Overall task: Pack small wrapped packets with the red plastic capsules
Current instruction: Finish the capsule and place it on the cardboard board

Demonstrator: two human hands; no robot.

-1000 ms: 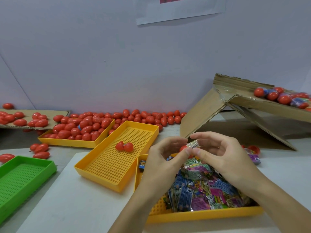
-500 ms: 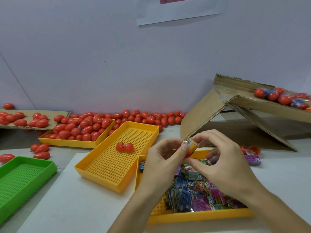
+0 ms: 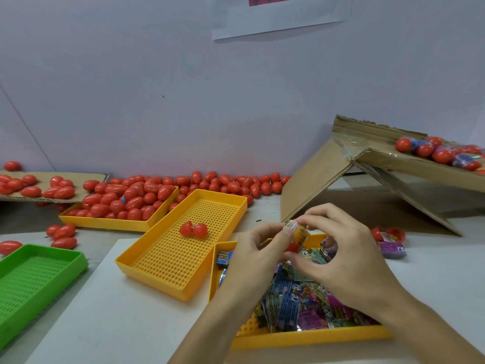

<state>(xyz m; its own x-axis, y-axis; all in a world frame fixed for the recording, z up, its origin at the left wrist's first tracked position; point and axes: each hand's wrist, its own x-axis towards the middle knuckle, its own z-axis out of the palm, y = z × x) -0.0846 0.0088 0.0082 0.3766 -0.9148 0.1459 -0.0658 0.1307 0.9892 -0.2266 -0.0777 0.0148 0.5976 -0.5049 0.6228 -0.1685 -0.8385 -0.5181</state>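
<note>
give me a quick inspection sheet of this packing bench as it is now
surface: pale table
job's things: yellow packet pinched over a red capsule; packet tray heaped; open capsule in the middle yellow tray
clutter: loose capsules along the wall; green tray; cardboard box
grippers: left hand and right hand both pinching the packet
cables: nothing seen
surroundings: plain wall, paper sheet

Left hand (image 3: 252,254) and right hand (image 3: 346,256) together, fingers curled in a pinch.
</note>
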